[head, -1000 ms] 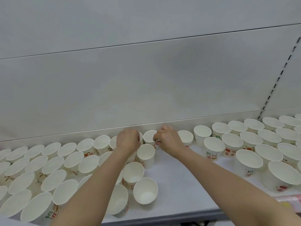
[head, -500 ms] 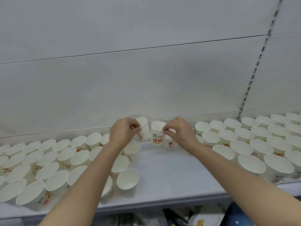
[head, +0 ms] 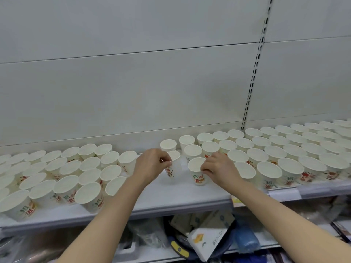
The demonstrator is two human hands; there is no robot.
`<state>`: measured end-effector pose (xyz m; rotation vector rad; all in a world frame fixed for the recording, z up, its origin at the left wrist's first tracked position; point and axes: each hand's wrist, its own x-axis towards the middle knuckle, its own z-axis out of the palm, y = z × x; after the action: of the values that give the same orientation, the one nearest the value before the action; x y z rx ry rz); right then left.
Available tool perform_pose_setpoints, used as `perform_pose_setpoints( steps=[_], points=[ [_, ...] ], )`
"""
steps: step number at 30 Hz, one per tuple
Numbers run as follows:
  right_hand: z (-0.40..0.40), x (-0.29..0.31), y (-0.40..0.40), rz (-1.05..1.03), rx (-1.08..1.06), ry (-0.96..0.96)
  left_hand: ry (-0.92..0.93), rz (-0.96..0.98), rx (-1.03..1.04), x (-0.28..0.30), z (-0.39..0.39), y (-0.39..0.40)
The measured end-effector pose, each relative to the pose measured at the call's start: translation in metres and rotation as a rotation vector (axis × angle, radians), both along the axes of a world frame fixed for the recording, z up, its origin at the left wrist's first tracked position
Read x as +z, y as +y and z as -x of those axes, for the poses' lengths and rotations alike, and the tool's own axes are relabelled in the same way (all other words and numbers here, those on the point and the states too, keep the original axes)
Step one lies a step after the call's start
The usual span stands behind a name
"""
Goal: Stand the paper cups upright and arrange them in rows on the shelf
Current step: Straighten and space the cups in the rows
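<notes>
- Your left hand (head: pixel 152 164) pinches the rim of a paper cup (head: pixel 173 167), thumb and fingers curled at its near-left edge; the cup is tilted, mouth leaning away from you and to the right, above the bare middle strip of the shelf (head: pixel 171 196).
- You cannot tell whether that cup's base touches the shelf or is lifted just clear of it.
- Your right hand (head: pixel 218 168) grips a second cup (head: pixel 197 171) by the right side of its rim, fingers curled over the edge; this cup stands upright on the shelf, its printed red and green side facing you.
- The two held cups sit near each other in the gap between the two big groups, not touching.
- To your right, the right group of cups (head: pixel 284 149) stands upright in tidy rows running back to the rear panel (head: pixel 133 92).
- To your left, the left group of cups (head: pixel 57 173) also stands mouths up, but more loosely packed.
- Behind the held cups, a few upright cups (head: pixel 187 141) stand against the rear panel.
- Below the shelf, a lower shelf holds boxes and bags (head: pixel 209 238), blurred.
</notes>
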<state>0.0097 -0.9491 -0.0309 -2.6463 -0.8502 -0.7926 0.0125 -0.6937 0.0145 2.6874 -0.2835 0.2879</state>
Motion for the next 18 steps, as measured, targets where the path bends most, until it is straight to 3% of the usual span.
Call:
perform_pose_setpoints(
  steps=[6, 8, 12, 18],
  points=[
    [-0.002, -0.004, 0.002, 0.006, -0.015, -0.006, 0.024, 0.018, -0.054, 0.003, 0.014, -0.007],
    [0.004, 0.001, 0.006, -0.117, -0.031, 0.036, 0.032, 0.070, -0.083, 0.005, 0.023, -0.006],
    [0.038, 0.015, 0.022, -0.593, 0.049, 0.358, 0.045, 0.334, -0.208, 0.005, 0.054, -0.013],
    [0.072, -0.005, 0.042, -0.705, 0.017, 0.509, 0.048, 0.392, -0.232, -0.006, 0.081, -0.025]
  ],
)
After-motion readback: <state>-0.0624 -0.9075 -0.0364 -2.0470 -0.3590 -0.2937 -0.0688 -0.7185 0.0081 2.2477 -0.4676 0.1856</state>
